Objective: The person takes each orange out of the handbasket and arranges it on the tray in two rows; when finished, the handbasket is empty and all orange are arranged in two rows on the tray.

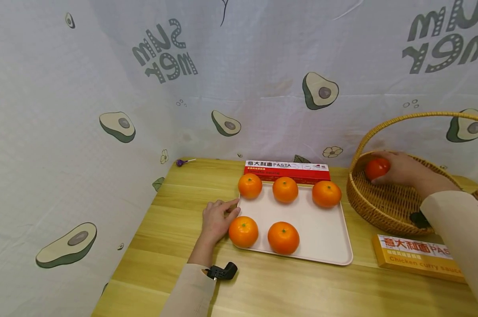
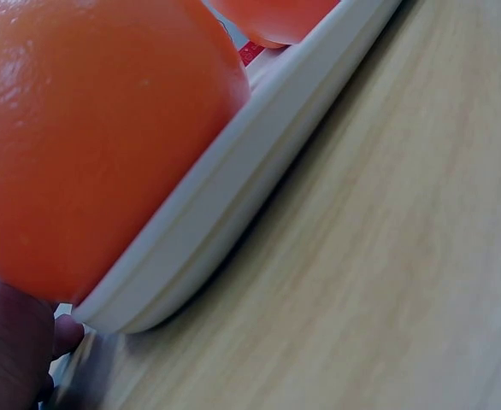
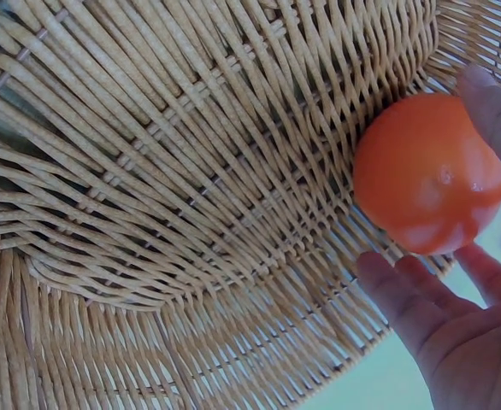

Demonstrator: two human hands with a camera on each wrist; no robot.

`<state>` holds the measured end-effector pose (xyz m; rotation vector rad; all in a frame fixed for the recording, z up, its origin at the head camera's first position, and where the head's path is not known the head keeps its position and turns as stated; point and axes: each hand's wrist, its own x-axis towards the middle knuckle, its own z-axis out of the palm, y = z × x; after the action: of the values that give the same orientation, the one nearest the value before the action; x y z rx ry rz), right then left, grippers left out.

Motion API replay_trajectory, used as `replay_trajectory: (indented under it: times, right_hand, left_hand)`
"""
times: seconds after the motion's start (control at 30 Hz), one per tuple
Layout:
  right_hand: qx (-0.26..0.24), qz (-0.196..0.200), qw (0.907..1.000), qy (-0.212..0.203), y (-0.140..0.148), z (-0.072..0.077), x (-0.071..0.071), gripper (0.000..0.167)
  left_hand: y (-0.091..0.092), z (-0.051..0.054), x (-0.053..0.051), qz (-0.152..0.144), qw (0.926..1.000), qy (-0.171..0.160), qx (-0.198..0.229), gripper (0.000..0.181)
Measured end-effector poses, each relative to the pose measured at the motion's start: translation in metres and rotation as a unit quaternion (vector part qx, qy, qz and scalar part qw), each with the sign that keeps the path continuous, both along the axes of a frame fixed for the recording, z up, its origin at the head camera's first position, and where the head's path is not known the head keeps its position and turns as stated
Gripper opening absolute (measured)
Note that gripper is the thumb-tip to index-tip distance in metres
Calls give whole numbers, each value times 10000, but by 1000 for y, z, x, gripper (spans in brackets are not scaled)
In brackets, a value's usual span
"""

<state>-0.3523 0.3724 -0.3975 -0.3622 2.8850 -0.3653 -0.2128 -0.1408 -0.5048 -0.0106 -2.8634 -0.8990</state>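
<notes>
In the head view my right hand (image 1: 401,169) is inside the wicker basket (image 1: 361,200) and grips a red tomato (image 1: 377,168) near its far left wall. Seen from the right wrist, the thumb lies along one side of the tomato (image 3: 430,175) and fingertips meet its other side. My left hand (image 1: 216,220) rests on the table, thumb and forefinger stretched to the left rim of a white tray (image 1: 314,229). Several oranges (image 1: 283,237) sit on that tray, the front-left orange (image 1: 243,231) just beside the left hand. From the left wrist, the orange (image 2: 97,137) hides most of that hand.
A red pasta box (image 1: 288,172) lies behind the tray. At right, a yellow pasta box (image 1: 417,257) lies in front of the basket, partly covered by the right sleeve. The basket's tall handle (image 1: 417,115) arches over it. A purple lollipop (image 1: 180,162) lies at the back-left table edge.
</notes>
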Motion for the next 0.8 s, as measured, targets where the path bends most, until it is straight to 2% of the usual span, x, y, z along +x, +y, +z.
replay_trajectory:
  times: [0.27, 0.57, 0.8]
  right_hand:
    - [49, 129, 9999, 59, 1, -2, -2, 99]
    - [261, 401, 9983, 341, 4, -2, 0, 75]
    - [292, 419, 9980, 372, 3, 0, 0, 74]
  left_hand:
    - [0, -1, -1, -19, 10000, 13, 3, 36]
    - [1, 0, -1, -13, 10000, -35, -15, 37]
    - [0, 2, 0, -5, 10000, -18, -16, 36]
